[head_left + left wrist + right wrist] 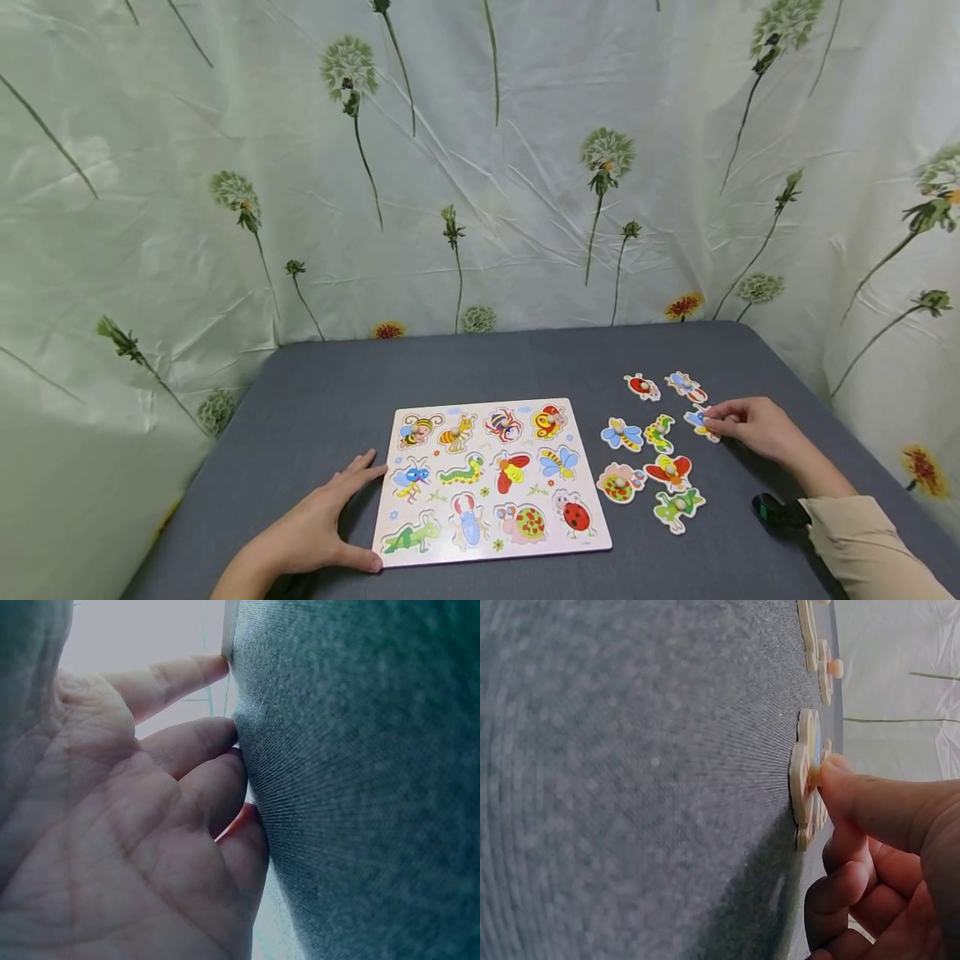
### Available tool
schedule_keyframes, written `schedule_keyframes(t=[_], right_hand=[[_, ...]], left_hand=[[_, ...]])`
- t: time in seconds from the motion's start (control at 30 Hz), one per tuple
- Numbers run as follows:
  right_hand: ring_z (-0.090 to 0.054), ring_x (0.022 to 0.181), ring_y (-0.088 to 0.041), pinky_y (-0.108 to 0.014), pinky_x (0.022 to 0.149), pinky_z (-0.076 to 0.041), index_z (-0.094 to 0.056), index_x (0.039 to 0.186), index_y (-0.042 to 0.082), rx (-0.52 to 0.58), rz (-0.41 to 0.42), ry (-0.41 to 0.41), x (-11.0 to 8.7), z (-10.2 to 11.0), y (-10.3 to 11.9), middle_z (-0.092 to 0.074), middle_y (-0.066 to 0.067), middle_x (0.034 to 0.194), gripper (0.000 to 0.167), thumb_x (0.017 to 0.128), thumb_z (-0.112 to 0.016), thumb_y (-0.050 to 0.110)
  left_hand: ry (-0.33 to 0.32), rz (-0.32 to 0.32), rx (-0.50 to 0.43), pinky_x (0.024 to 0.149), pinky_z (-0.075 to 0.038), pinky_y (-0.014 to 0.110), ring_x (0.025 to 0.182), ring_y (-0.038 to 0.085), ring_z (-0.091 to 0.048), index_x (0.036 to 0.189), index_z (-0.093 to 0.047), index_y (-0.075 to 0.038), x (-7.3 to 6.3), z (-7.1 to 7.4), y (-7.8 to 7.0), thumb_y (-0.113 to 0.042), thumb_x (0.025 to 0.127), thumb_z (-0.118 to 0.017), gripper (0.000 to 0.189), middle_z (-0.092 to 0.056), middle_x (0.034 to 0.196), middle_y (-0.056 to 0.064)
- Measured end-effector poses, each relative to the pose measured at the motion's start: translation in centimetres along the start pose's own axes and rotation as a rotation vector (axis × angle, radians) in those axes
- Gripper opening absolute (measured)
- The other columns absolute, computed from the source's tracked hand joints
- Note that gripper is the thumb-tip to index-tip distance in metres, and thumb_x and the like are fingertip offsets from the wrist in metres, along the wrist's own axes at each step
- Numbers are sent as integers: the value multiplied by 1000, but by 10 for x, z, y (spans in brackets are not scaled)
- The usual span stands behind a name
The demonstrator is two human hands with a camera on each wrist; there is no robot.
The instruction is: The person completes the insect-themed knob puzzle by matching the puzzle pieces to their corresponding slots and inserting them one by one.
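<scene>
**Right hand on a blue insect piece, board off to its left**

Head: right hand pinches the blue insect piece at the right of the grey table. Piece sits left of the knuckles, right at the fingertips; long axis looks diagonal, upper left to lower right, partly covered. Puzzle board lies further left, past the other loose pieces. Left hand is nearer the board: fingers spread, thumb at its near-left corner.

Count: 1 board; 8 loose pieces incl. the pinched one; 4 knobbed pieces seated in the top row; 8 knobless pictures in the lower two rows.

Left wrist: fingers extended, tips at the board edge and cloth, gripping nothing.

Right wrist: thumb and finger on the knob; can't tell if the piece is lifted.
</scene>
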State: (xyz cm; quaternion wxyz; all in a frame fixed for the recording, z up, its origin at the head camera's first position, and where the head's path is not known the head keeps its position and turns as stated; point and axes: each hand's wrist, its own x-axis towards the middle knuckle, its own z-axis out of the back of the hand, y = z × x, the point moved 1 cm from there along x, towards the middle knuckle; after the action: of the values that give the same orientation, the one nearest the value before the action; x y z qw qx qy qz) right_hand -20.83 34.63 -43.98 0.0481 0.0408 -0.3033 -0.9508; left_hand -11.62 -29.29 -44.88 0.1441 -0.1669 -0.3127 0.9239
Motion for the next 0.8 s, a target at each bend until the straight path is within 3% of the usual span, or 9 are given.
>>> schedule_keyframes(t=[0.27, 0.8], right_hand=[[-43, 63, -7, -26, 58, -33, -75, 118, -9, 7, -14, -16, 1, 1, 2, -57, 3, 73, 33, 103, -71, 20], [-44, 64, -9, -27, 60, -33, -76, 113, -7, -22, 20, -34, 8, -5, 26, -57, 3, 74, 30, 105, -69, 21]], left_hand=[[-1, 11, -4, 120, -24, 83, 162, 58, -19, 165, -44, -21, 1, 0, -1, -53, 64, -102, 120, -24, 178, 20], [3, 2, -4, 119, -25, 84, 161, 59, -19, 165, -44, -22, 0, 1, -2, -51, 66, -102, 118, -24, 178, 20]])
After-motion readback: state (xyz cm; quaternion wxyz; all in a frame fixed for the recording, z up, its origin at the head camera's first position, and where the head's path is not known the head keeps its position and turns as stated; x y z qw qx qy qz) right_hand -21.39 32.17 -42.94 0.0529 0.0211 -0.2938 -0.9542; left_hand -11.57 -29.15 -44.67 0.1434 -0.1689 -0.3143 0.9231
